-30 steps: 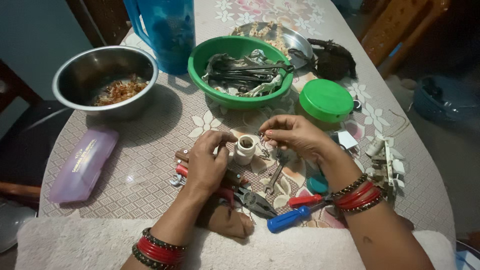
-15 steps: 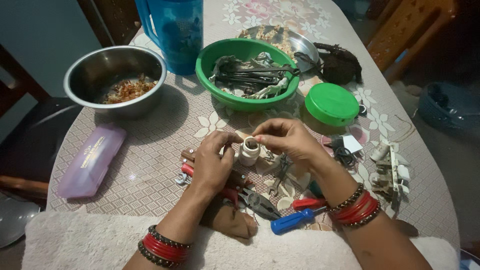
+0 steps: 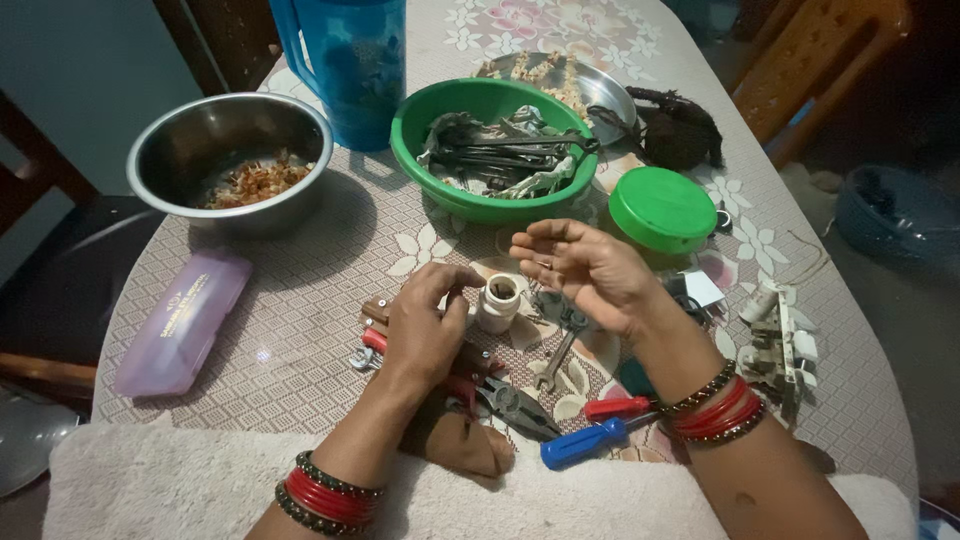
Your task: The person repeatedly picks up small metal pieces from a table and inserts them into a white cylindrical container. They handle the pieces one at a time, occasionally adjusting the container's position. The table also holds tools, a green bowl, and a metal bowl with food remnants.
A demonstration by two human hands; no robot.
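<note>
My left hand [image 3: 428, 328] rests on the table with its fingertips gripping a small white cylindrical fitting [image 3: 497, 303] that stands upright, its dark hole facing up. My right hand [image 3: 585, 268] hovers palm-up just right of the fitting, fingers loosely curled; a tiny dark piece seems to lie in the palm, too small to be sure. Beneath my hands lie red-handled pliers [image 3: 505, 398], a small spanner [image 3: 560, 355] and a blue-and-red screwdriver [image 3: 592, 434].
A green bowl [image 3: 428, 168] of metal tools, a green lid [image 3: 662, 208], a steel bowl [image 3: 232, 150] with scraps, a blue jug [image 3: 352, 60], a purple case [image 3: 182, 320], white electrical parts [image 3: 780, 335] at right, and a dark bundle [image 3: 680, 128] crowd the table.
My right hand has lifted off the white fitting and turned palm-up to its right. My left hand keeps hold of the fitting. The camera has moved closer.
</note>
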